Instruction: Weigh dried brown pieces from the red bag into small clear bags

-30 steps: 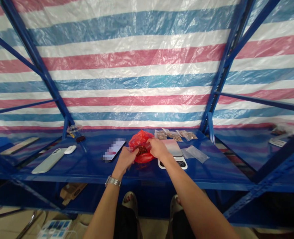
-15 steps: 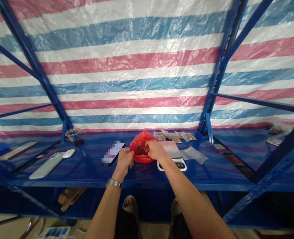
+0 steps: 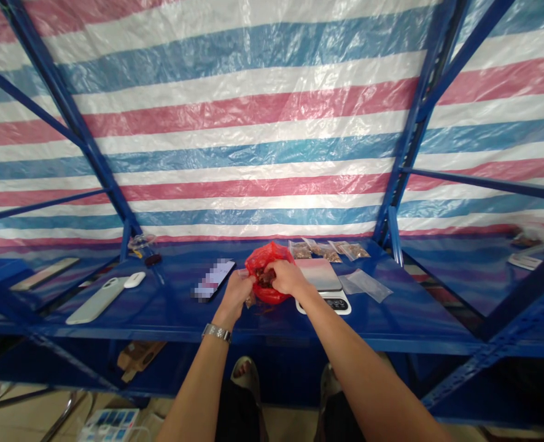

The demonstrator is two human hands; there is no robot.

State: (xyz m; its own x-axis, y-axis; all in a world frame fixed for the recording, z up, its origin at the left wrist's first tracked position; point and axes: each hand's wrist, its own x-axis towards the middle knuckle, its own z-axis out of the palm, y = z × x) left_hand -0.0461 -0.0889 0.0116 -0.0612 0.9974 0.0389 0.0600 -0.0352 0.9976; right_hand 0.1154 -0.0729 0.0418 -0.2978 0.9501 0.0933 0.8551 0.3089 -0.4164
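Observation:
A red plastic bag (image 3: 266, 265) with dark brown bits inside stands on the blue shelf (image 3: 170, 313). My left hand (image 3: 238, 291) is at its left side, fingers pinched on a small clear packet with some brown bits in it. My right hand (image 3: 288, 276) is at the bag's mouth, fingers closed on a pinch of the brown bits. A silver watch (image 3: 217, 332) sits on my left wrist. Right behind my right hand lies a white digital scale (image 3: 325, 283).
A phone (image 3: 213, 279) lies left of the bag; further left lie a pale phone case (image 3: 97, 299) and a white mouse-like thing (image 3: 134, 279). Filled small packets (image 3: 330, 250) lie at the back; empty clear packets (image 3: 366, 284) lie right of the scale. Blue uprights flank the shelf.
My left hand came out of the bag's mouth and now sits at its left side with the small packet. My right hand closed in toward the bag's opening.

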